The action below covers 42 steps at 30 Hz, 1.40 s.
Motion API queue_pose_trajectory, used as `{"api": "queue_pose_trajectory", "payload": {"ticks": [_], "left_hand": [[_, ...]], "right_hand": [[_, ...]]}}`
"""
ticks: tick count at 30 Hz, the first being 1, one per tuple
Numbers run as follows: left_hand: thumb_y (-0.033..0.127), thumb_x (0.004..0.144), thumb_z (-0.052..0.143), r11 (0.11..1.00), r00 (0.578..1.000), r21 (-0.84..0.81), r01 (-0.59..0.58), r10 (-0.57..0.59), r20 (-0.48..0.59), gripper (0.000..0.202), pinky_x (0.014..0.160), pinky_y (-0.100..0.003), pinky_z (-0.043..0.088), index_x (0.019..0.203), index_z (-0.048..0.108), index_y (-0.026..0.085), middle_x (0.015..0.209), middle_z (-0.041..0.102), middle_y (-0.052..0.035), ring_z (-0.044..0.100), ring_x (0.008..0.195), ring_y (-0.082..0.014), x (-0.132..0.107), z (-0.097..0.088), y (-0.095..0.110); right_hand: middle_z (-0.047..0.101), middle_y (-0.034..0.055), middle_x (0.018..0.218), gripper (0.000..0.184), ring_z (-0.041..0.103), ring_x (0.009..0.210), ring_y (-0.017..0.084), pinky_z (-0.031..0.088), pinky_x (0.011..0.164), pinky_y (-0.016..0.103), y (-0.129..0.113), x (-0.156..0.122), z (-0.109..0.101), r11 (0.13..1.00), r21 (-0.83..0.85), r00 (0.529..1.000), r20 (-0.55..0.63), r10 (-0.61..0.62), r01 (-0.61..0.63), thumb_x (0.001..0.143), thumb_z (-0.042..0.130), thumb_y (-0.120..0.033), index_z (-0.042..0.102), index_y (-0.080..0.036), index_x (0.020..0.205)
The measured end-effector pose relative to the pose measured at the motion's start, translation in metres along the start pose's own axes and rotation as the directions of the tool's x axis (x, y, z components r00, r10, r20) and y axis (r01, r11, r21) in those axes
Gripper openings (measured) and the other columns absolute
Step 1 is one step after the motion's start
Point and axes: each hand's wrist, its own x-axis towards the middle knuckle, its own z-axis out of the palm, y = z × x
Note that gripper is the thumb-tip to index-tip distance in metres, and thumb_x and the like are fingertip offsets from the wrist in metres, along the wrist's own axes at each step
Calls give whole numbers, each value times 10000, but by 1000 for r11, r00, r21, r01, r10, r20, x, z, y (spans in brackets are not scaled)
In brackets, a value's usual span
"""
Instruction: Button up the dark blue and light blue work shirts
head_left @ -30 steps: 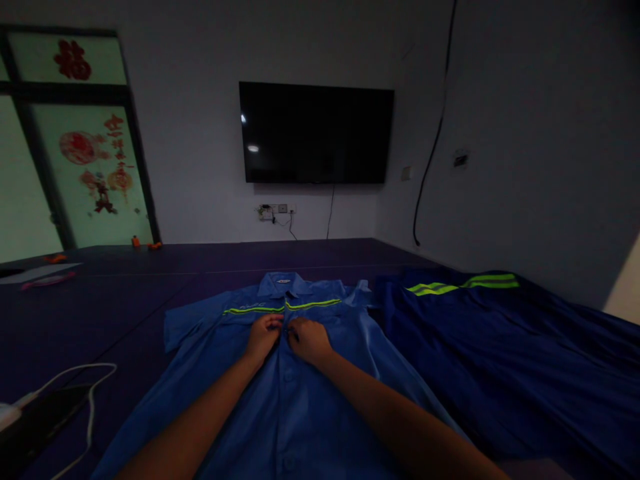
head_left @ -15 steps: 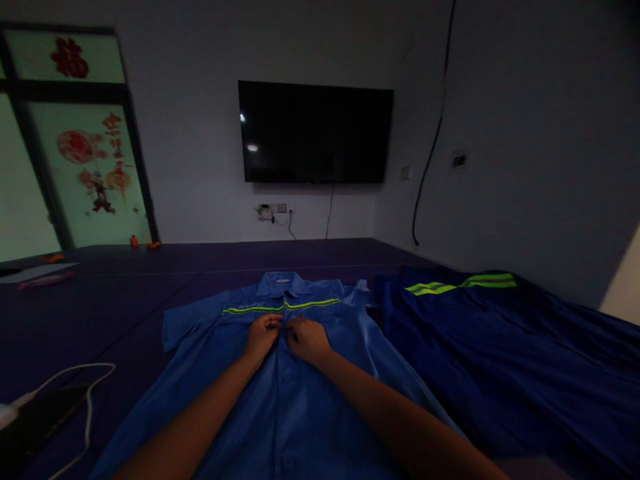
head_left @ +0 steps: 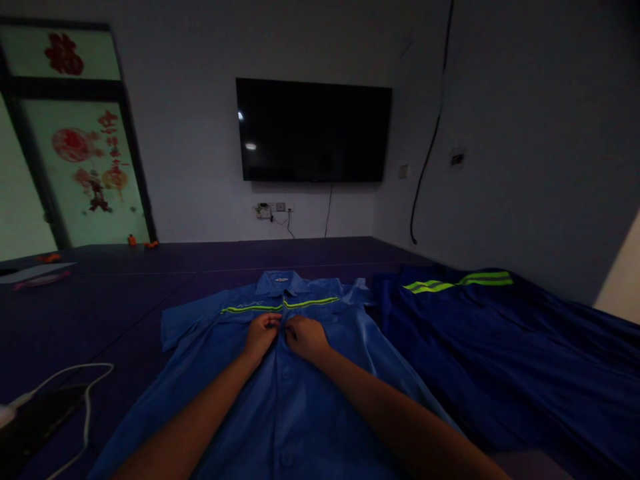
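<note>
A blue short-sleeved work shirt (head_left: 305, 407) lies face up, collar away from me, with a yellow-green stripe across its chest. Its button placket runs down the middle, and buttons show below my hands. My left hand (head_left: 263, 333) is closed with fingertips pinching the placket just under the stripe. Right beside it, my right hand (head_left: 306, 337) is curled with its fingers on the placket's other side. Whatever button lies between the fingertips is hidden.
A darker blue garment (head_left: 480, 340) with yellow-green bands lies to the right. A dark flat object (head_left: 45, 420) and white cable (head_left: 87, 407) are at the left on the purple floor (head_left: 135, 293). A television (head_left: 315, 130) hangs on the far wall.
The view has shifted very slightly. Both hands stay at the same spot on the placket, with no clear movement of the shirt.
</note>
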Motion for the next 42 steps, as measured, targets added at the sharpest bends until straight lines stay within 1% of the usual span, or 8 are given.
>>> {"api": "queue_pose_trajectory", "payload": {"ticks": [5, 9, 15, 27, 34, 38, 42], "left_hand": [[50, 545, 476, 1000, 1000, 0, 11, -11, 5, 366, 427, -169, 338, 871, 624, 123, 647, 621, -4, 486, 443, -73, 2, 1, -2], [63, 547, 490, 1000, 1000, 21, -8, 8, -15, 352, 443, -171, 342, 863, 633, 123, 650, 628, -9, 505, 475, -84, 3, 0, -3], [70, 539, 496, 1000, 1000, 20, -15, 15, -8, 360, 470, -185, 367, 864, 639, 125, 687, 639, -23, 531, 511, -100, 3, -1, -5], [63, 535, 474, 1000, 1000, 21, -8, 8, -4, 390, 447, -182, 350, 883, 634, 133, 682, 625, -16, 496, 470, -81, 0, -1, -1], [59, 530, 475, 1000, 1000, 10, -6, 6, 3, 383, 434, -173, 336, 873, 633, 127, 640, 607, -4, 473, 449, -72, 0, -1, -1], [58, 527, 458, 1000, 1000, 19, -3, 3, 17, 400, 433, -167, 329, 885, 628, 120, 612, 596, 9, 467, 446, -70, -1, -2, 1], [56, 533, 456, 1000, 1000, 25, 2, -2, 25, 409, 428, -165, 328, 899, 625, 125, 622, 604, 9, 461, 435, -64, -1, -2, 1]], "right_hand": [[635, 43, 992, 296, 582, 885, 173, 400, 718, 233, 0, 0, 1, 1000, 20, 1000, -17, -14, 15, 769, 437, -255, 595, -218, 1016], [638, 49, 983, 290, 580, 899, 170, 395, 739, 233, 0, 0, 2, 999, 8, 999, -30, -36, 36, 781, 414, -235, 603, -209, 1000], [630, 47, 1009, 296, 573, 922, 161, 392, 755, 228, 0, -1, 0, 999, 14, 999, -13, -29, 30, 809, 390, -230, 597, -219, 1019], [631, 54, 1004, 291, 568, 934, 167, 389, 747, 232, 0, -1, -2, 1000, 19, 1000, 2, -25, 25, 829, 370, -232, 601, -209, 1004], [635, 47, 994, 291, 576, 918, 162, 394, 734, 230, 1, 0, 1, 1000, -4, 1000, -8, -29, 29, 845, 349, -233, 610, -214, 972], [637, 58, 991, 305, 579, 916, 168, 398, 732, 236, 2, 1, 2, 1000, -4, 1000, 0, -19, 19, 856, 335, -248, 610, -207, 982], [638, 56, 992, 302, 579, 918, 171, 399, 732, 236, 3, 2, 2, 1000, 7, 1000, -14, -19, 19, 855, 340, -247, 615, -212, 975]]}}
